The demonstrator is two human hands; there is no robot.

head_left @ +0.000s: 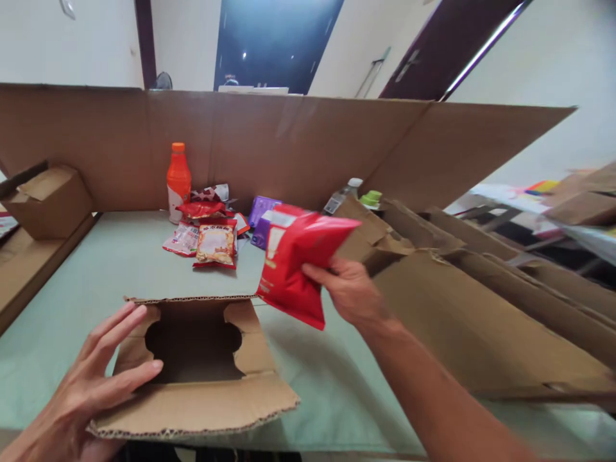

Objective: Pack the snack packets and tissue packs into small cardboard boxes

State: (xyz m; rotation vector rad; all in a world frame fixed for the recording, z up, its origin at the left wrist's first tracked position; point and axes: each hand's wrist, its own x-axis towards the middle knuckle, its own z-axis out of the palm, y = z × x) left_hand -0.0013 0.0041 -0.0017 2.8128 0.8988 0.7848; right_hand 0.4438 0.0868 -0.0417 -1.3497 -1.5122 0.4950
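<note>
My right hand (349, 289) pinches a puffed red snack bag (301, 263) by its right side, holding it above the table. The bag is tilted, with white and gold print on its left part, and is slightly blurred. Below and to the left stands a cardboard box (197, 407) with its top flaps spread, and its inside is dark. My left hand (103, 372) rests at the box's left edge, fingers and thumb stretched out and apart against the flap.
Behind the box lie several snack packets (216, 242), beside an upright orange bottle (178, 179) and purple packages (261, 218). Cardboard boxes (462, 321) line the right, with a clear bottle (344, 196) behind. A small carton (52, 199) stands left. A cardboard wall (289, 138) closes the back.
</note>
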